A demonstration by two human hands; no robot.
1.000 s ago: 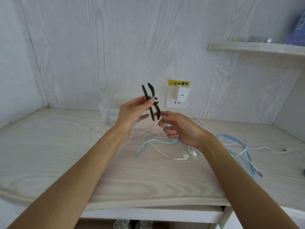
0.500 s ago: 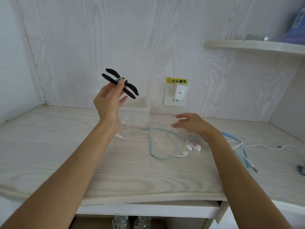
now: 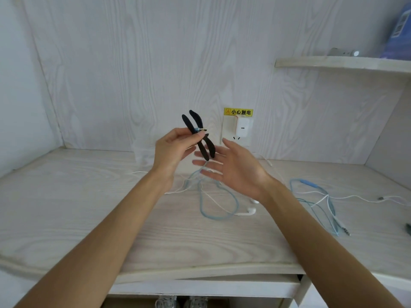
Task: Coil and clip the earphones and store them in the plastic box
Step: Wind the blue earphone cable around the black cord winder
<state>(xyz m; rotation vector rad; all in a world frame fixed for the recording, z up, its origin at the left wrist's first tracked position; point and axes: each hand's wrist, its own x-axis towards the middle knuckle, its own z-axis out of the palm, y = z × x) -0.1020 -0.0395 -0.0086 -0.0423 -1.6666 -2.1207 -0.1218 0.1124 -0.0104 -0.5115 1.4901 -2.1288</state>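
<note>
At frame centre, above the desk (image 3: 66, 218), left hand (image 3: 172, 150) pinches the black clip (image 3: 198, 134) upright; right hand (image 3: 235, 167) beside it, fingers spread, holding nothing.

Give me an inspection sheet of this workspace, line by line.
Surface: pale wood-grain desk.
Job's things: black clip held up with a plug tip beside it; blue earphones and white earphones loose on desk; clear box at back wall.
Clutter: dark object at right edge, unclear.
Grippers: left hand pinches clip; right hand open, fingers straight.
Cables: second blue-white tangle at right.
Surroundings: socket with charger, warning label, shelf.
</note>
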